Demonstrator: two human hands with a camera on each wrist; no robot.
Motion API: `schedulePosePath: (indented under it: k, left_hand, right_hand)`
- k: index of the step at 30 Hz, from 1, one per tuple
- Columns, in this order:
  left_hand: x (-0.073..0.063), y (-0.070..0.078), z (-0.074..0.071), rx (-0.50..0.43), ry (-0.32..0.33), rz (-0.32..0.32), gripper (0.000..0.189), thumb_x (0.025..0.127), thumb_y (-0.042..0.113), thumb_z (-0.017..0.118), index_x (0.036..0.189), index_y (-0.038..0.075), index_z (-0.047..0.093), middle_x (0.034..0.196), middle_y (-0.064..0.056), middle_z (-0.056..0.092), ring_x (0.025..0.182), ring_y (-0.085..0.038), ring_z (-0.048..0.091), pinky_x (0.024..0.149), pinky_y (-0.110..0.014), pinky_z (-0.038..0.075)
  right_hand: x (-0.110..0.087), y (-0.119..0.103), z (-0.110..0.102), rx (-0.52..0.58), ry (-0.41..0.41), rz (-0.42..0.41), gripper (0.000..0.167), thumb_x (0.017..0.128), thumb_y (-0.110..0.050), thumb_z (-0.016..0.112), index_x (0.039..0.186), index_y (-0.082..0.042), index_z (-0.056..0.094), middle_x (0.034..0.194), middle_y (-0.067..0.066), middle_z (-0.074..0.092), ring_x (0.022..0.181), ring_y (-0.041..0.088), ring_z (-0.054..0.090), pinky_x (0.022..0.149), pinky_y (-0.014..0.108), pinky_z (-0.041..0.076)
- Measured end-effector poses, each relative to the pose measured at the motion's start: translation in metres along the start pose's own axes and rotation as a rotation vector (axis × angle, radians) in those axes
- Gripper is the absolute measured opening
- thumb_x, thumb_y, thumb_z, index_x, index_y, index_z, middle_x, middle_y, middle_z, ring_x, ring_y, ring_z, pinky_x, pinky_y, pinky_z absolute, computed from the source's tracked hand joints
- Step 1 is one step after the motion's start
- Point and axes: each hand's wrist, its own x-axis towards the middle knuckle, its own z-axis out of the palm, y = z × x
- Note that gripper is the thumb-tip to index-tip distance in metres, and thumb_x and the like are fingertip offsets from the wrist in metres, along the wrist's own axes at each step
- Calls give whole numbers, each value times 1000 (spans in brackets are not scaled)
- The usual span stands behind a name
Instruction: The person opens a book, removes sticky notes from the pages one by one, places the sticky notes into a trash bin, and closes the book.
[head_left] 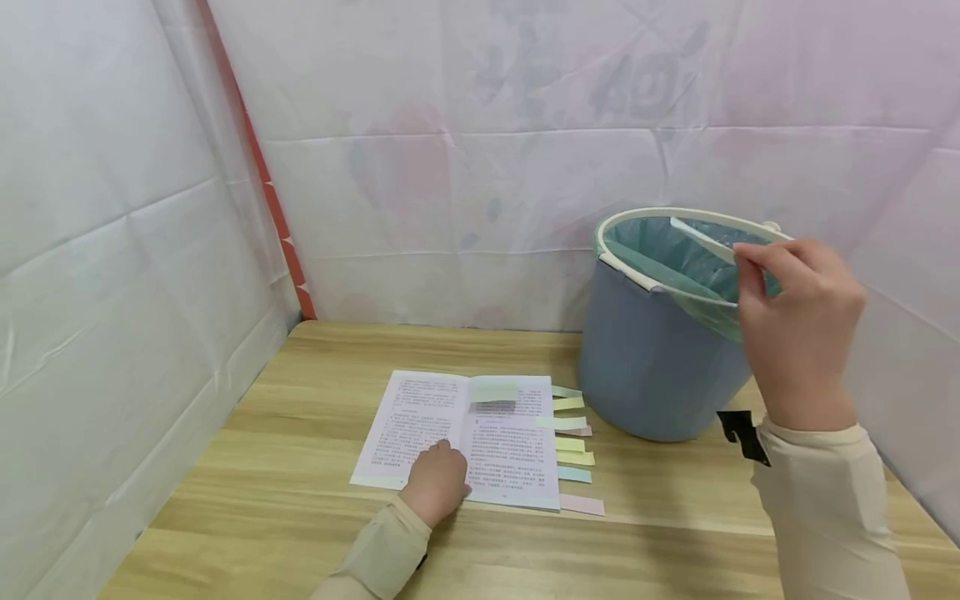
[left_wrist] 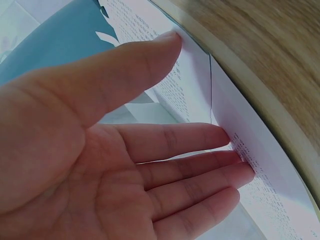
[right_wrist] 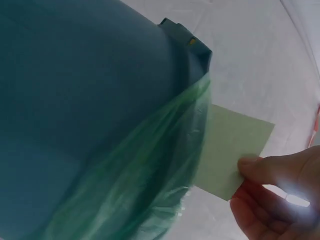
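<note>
Paper note [right_wrist: 237,145], pale green, flat, approx. square, is up at the mouth of the bucket [head_left: 652,367]; my R hand [head_left: 806,317] pinches its edge betw. thumb & fingers. My L hand [head_left: 438,483] rests on the open book [head_left: 517,462] nr the lower edge, fingers almost straight, holding nothing. Pages: rows of tiny printed characters, too small to read. A 2nd note [head_left: 495,389], also pale green, lies nr top of the R page. Coloured tabs [head_left: 574,474] (pink, blue, yellow, green) poke out past the book's R edge, narrow gap thru to the bucket. Wide stretch of wood-grain surface [head_left: 262,450] L of the book. Bucket: round, blue-grey, off-white rim [head_left: 693,213], w/ a thin, crinkly, see-thru green liner [right_wrist: 135,160] folded over. Beyond the surface's far edge: creased whitish cloth [head_left: 360,192], w/ a red strip [head_left: 272,196] & big faint marks, can't read 'em.
</note>
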Motion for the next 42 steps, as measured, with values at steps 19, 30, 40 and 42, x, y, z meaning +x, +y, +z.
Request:
schedulePosePath:
  k: [19,30,40,42]
  left_hand:
    - [-2,2,-2,-10,12,3,37,78,28,79,85,-6,68,78,-12,55,73,-24,58,70,-36,51]
    - [-4,3,-1,15,50,35,37,76,29,81,81,-5,67,75,-11,55,70,-22,57,68,-34,51]
    - [-4,3,-1,17,47,26,37,76,29,80,82,-5,67,75,-11,55,71,-23,58,68,-35,51]
    - [-4,3,-1,14,46,23,38,76,29,80,82,-6,68,76,-11,56,71,-24,58,69,-35,51]
  right_hand:
    - [-4,6,0,-102,-202,125,21,91,4,54,104,11,68,86,31,59,80,46,51,70,53,36]
    - [-8,-1,0,-97,-186,108,22,91,6,51,104,13,67,88,31,59,80,46,51,70,53,37]
    - [-9,-7,-2,-36,-296,60,16,89,3,58,97,9,70,83,25,64,72,35,56,64,27,34]
    - [-9,-7,-2,-32,-349,65,16,91,1,57,99,9,69,83,26,64,71,34,57,63,29,37]
